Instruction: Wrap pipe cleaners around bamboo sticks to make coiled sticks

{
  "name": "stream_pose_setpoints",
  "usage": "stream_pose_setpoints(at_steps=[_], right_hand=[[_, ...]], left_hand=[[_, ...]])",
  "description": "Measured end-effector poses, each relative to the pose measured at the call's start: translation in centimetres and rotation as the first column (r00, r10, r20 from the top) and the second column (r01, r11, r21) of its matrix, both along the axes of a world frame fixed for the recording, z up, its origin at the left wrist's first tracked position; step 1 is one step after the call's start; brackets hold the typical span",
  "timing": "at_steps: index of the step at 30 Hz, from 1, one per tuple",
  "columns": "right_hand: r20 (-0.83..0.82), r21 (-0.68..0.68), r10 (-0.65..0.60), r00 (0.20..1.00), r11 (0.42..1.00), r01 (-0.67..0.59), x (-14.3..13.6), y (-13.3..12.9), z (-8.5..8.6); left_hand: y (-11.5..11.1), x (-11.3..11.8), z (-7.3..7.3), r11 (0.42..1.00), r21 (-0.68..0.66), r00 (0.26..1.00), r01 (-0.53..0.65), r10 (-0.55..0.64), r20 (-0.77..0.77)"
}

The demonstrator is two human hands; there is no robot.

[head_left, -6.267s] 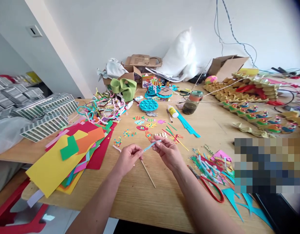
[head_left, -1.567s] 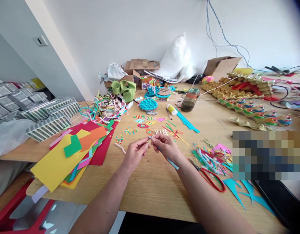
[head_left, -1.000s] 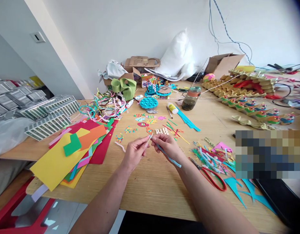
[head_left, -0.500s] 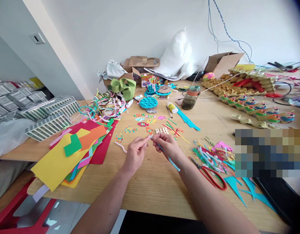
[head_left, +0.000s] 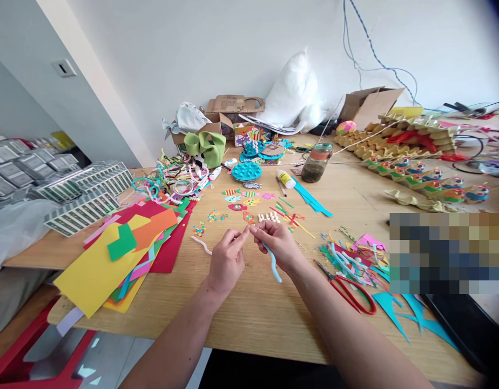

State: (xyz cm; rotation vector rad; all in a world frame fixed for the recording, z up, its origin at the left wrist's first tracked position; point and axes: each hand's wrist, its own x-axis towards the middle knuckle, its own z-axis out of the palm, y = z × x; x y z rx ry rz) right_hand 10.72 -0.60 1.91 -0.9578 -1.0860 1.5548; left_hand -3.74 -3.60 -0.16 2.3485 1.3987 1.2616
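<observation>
A light blue pipe cleaner (head_left: 274, 265) hangs below my right hand (head_left: 272, 240), which pinches its upper part. My left hand (head_left: 227, 259) meets the right at the fingertips, its index finger stretched toward the right thumb; whatever lies between the tips is too small to make out. Just beyond the hands are a small orange paper fish (head_left: 248, 217) and a group of white pieces (head_left: 269, 217). More paper fish (head_left: 237, 207) lie behind. A pale pink pipe cleaner (head_left: 201, 244) rests left of my left hand.
Coloured sheets (head_left: 91, 265) are piled at the left. Red-handled scissors (head_left: 350, 292) and paper scraps (head_left: 355, 259) lie right of my right forearm. Farther back stand a glue bottle (head_left: 285, 179), a blue scalloped piece (head_left: 247, 172) and a glass jar (head_left: 314, 165).
The blue pipe cleaner's free end has swung left and now hangs more steeply. My left hand's fingers have curled a little, with the fingertips still together at the right hand.
</observation>
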Motion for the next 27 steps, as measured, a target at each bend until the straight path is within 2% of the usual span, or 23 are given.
stream_pose_setpoints(at_steps=[7, 15, 19, 22, 24, 27], right_hand=[[0.053, 0.053, 0.012, 0.999, 0.999, -0.015, 0.1, 0.0, -0.2], [0.299, 0.225, -0.088, 0.95, 0.974, 0.019, -0.1, -0.1, -0.2], [0.311, 0.235, -0.08, 0.947, 0.972, 0.005, -0.1, -0.2, -0.2], [0.256, 0.2, -0.046, 0.966, 0.98, -0.006, -0.2, -0.3, -0.1], [0.231, 0.199, -0.032, 0.972, 0.98, -0.015, -0.3, -0.4, 0.0], [0.216, 0.212, -0.007, 0.976, 0.976, -0.04, -0.6, -0.5, -0.1]], left_hand=[[0.0, 0.2, 0.4, 0.997, -0.07, 0.993, 0.024, -0.015, 0.117], [-0.1, 0.2, 0.8, 0.99, -0.133, 0.981, 0.05, -0.024, 0.195], [0.1, 0.3, 1.0, 0.974, -0.208, 0.946, 0.091, -0.019, 0.322], [0.2, 0.3, 1.3, 0.908, -0.383, 0.847, 0.171, 0.064, 0.527], [0.4, 0.3, 1.6, 0.822, -0.504, 0.734, 0.265, 0.167, 0.659], [0.5, 0.1, 2.1, 0.714, -0.58, 0.59, 0.391, 0.289, 0.754]])
